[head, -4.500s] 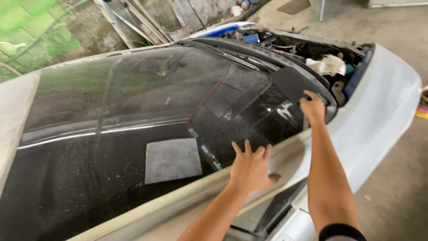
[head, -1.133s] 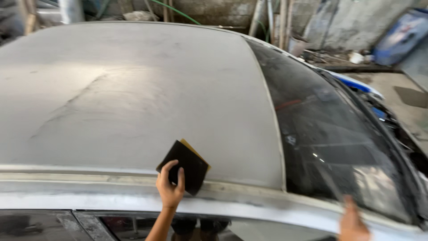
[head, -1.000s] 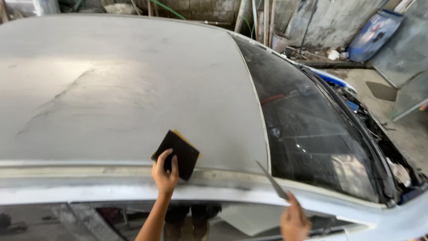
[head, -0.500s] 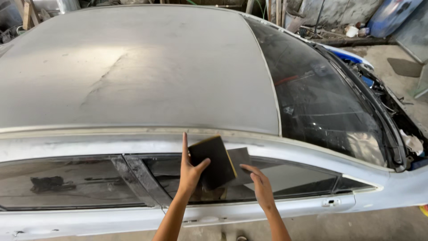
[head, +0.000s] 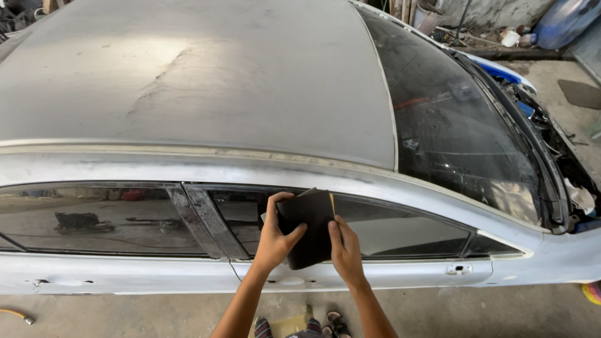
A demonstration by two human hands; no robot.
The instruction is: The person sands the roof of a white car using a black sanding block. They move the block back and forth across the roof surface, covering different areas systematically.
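A dark sanding block (head: 308, 226) with a thin yellow edge is held upright in front of the car's front side window (head: 400, 233). My left hand (head: 274, 235) grips its left side with the thumb across its face. My right hand (head: 345, 250) pinches its lower right edge. Both hands are below the sanded grey roof (head: 200, 81) and its dull roof rail (head: 206, 164). A folded sheet shows behind the block's top corner.
The dark windshield (head: 463, 131) slopes down to the right toward the open engine bay (head: 557, 134) with a white rag. A door handle (head: 458, 269) sits right of my hands. My sandalled feet (head: 325, 325) stand on the concrete floor. Clutter lines the far wall.
The block came off the roof and down in front of the side window. My right hand left the roof rail and joined the left on the block.
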